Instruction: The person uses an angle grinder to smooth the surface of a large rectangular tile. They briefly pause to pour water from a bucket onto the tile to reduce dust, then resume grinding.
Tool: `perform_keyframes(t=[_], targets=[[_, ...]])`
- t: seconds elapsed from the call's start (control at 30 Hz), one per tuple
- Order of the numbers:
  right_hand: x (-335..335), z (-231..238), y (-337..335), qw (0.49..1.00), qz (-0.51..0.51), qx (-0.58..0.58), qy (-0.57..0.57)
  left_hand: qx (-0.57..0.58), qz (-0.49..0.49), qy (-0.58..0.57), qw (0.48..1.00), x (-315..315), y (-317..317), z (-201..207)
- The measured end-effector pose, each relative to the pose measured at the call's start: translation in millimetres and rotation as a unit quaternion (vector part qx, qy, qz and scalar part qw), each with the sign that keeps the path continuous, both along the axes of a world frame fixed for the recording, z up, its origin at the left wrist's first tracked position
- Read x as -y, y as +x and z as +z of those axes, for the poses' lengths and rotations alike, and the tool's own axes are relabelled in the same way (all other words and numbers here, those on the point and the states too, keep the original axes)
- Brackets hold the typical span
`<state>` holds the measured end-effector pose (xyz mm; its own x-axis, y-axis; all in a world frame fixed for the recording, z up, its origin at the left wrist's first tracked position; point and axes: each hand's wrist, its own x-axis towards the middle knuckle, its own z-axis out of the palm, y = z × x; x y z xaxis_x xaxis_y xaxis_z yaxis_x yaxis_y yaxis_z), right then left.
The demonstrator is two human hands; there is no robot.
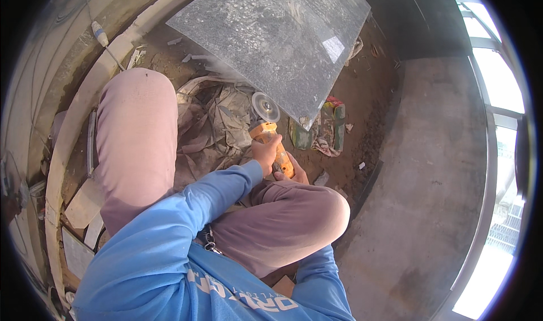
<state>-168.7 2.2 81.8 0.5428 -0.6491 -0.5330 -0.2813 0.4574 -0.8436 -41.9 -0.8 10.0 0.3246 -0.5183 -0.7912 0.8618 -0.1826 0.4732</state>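
One grinder (283, 160), lengthwise forward, disc (266, 107) foremost

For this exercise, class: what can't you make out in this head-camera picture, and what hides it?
All in the head view:
Rear end of the angle grinder: covered by the right hand and bent right leg.
Most of the right forearm: behind that leg.
Far end of the dark stone slab: cut off by the top edge.
Whatever lies under the crumpled cloth: covered by its folds.
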Motion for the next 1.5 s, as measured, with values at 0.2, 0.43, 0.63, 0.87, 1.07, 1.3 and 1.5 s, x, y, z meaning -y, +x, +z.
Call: perform_keyframes(t=[0.2,0.43,0.63,0.87,1.07,1.3,1.5], targets=[[-1.3,-1.0,5.8,0.999,-0.026,0.025,0.017,0.002,-0.007,-0.008,1.0,2.5,1.4,-10.6],[3.5,-5.9,10.9,1.0,-0.016,0.013,-0.001,-0.002,0.006,-0.017,1.0,4.4,10.6,-2.9],[8.8,-9.0,17.6,1.0,0.003,-0.007,-0.014,-0.009,0.003,-0.034,0.999,4.9,21.8,-2.3],[13.2,-7.3,24.1,0.999,0.028,-0.029,-0.021,-0.021,0.013,-0.064,0.998,7.1,28.8,-5.9],[16.8,-2.1,28.0,0.998,0.025,-0.065,-0.011,-0.031,0.007,-0.045,0.998,11.4,32.3,-6.9],[27.1,-7.9,49.6,0.992,0.046,-0.107,-0.039,-0.088,0.002,-0.061,0.994,22.8,57.6,-20.8],[28.5,-8.2,64.8,0.991,0.084,-0.082,-0.071,-0.037,0.024,-0.013,0.999,17.4,62.5,-25.8]])
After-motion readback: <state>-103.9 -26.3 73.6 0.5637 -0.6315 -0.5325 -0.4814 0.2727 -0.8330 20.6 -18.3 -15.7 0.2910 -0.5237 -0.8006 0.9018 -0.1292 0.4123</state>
